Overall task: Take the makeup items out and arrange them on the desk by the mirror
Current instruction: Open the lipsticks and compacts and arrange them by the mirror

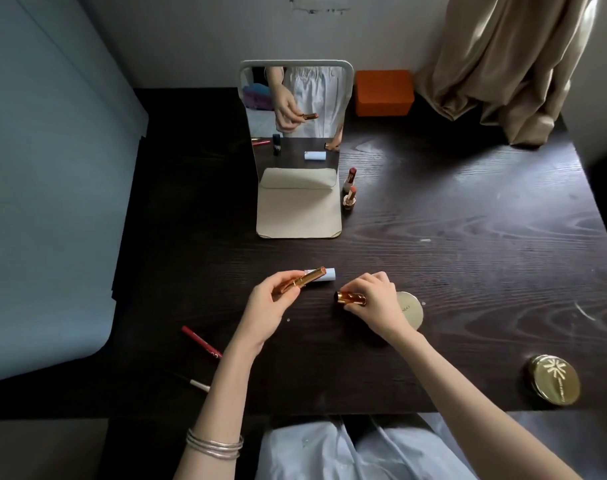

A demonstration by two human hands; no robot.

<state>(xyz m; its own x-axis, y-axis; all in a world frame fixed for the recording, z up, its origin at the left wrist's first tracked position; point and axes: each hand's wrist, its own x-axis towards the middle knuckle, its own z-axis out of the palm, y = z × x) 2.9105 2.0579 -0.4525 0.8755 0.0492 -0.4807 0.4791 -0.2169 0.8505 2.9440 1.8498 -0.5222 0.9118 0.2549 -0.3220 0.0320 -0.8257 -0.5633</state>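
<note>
My left hand (265,306) pinches a gold lipstick tube (300,280), tilted, above the dark desk (468,237). My right hand (374,306) grips its gold cap (350,298), lying sideways near the desk surface. A pale blue tube (328,274) lies just behind the lipstick. Two uncapped lipsticks (349,192) stand upright right of the standing mirror (295,109). A gold compact (411,308) lies partly hidden under my right hand; another gold compact (554,379) sits at the front right edge.
A red lip pencil (200,341) and a dark pencil with a white tip (194,382) lie at the front left. An orange box (383,93) stands behind the mirror's right, next to a beige curtain (503,64). The mirror's cream base (298,209) extends forward.
</note>
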